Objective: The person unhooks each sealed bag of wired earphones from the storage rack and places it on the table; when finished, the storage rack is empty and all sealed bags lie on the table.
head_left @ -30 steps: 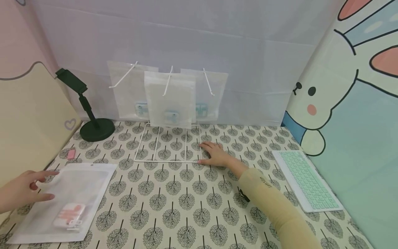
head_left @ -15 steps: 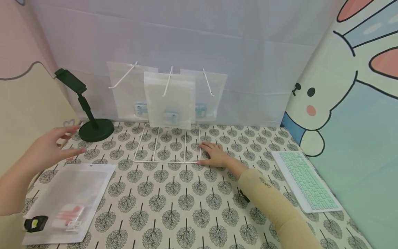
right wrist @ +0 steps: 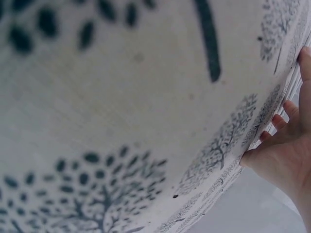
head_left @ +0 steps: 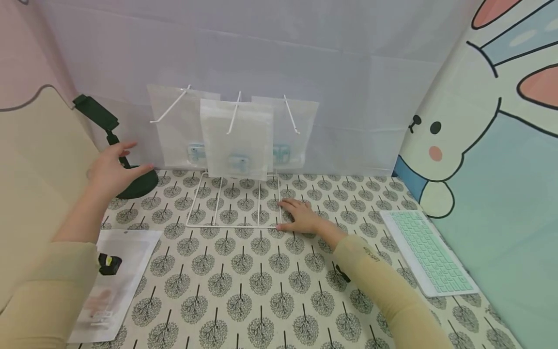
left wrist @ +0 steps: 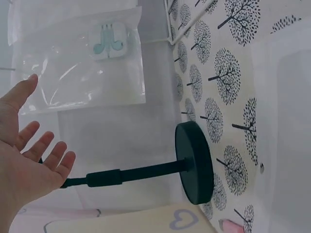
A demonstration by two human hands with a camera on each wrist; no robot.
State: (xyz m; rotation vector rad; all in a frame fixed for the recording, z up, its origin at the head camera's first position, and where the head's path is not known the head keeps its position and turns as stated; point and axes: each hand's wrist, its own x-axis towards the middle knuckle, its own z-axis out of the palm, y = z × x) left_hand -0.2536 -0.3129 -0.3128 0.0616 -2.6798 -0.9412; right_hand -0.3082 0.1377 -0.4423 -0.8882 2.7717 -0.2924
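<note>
My left hand (head_left: 111, 169) is raised beside the dark green stand (head_left: 137, 186), thumb and fingers spread apart and holding nothing. From the left wrist, this hand (left wrist: 29, 145) overlaps the upper part of the stand's pole (left wrist: 150, 171); I cannot tell whether they touch. My right hand (head_left: 300, 216) rests on the table, fingertips and thumb at the right side of a white wire rack (head_left: 235, 226). Three translucent pouches hang near the rack's hooks; the front pouch (head_left: 235, 138) shows a blue item low inside. In the left wrist view, one pouch contains blue earphones (left wrist: 108, 46).
A white zip pouch (head_left: 131, 271) with a pinkish item inside lies at the left, partly under my left sleeve. On the right lies a white keyboard (head_left: 429, 252) with mint keys. A small pink block (left wrist: 232, 225) sits near the stand. Fabric walls enclose the table.
My left hand has moved up and away from above the flat pouch, past the pink block, to the stand. My right hand has stayed at the rack's side.
</note>
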